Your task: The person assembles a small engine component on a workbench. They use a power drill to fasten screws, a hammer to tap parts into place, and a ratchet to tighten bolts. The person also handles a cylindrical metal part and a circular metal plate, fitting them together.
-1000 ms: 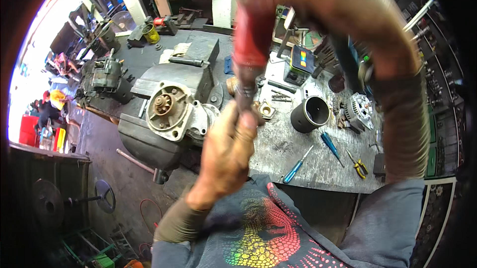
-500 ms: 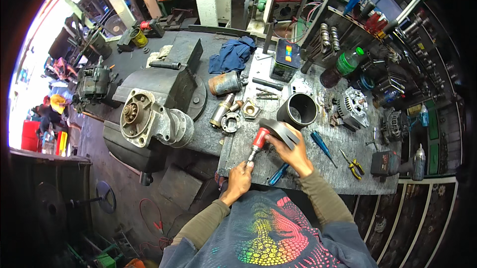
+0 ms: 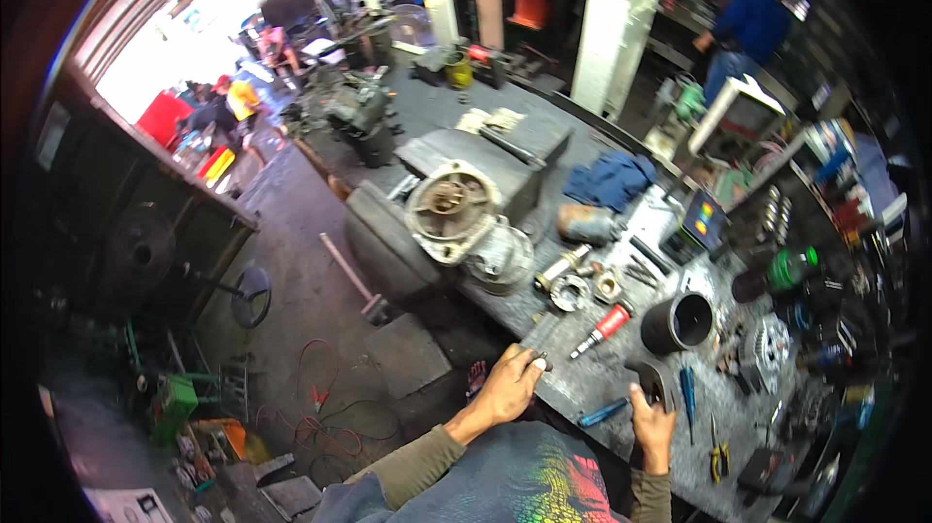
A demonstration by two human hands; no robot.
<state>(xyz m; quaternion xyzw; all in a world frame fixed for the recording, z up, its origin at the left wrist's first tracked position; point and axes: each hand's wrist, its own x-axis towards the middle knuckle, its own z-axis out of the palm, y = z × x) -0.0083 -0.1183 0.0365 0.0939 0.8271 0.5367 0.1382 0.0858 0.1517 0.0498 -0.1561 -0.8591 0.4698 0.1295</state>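
Note:
My left hand (image 3: 505,385) is closed at the bench's front edge. Between its thumb and fingers is a small dark piece (image 3: 542,361), too small to name. My right hand (image 3: 653,424) grips a thick dark curved band (image 3: 655,383) just above the bench top. Ahead of and between the hands lies a red-bodied tool with a metal shank (image 3: 603,329), touched by neither. A blue-handled screwdriver (image 3: 604,413) rests beside my right hand, and a second blue screwdriver (image 3: 688,397) lies to its right. Behind them stands a dark open cylinder (image 3: 678,322).
Left of the bench work sits a large grey motor housing with a toothed gear (image 3: 451,203). Yellow-handled pliers (image 3: 719,460) and an alternator (image 3: 763,348) are at the right. A long-handled hammer (image 3: 351,276) leans at the left. Cables (image 3: 320,407) trail on the floor. Another person (image 3: 746,33) stands far right.
The view has swung left. The red tool has left my hands and now lies on the bench. My left hand has moved off it to a small dark piece; the curved band stays in my right hand.

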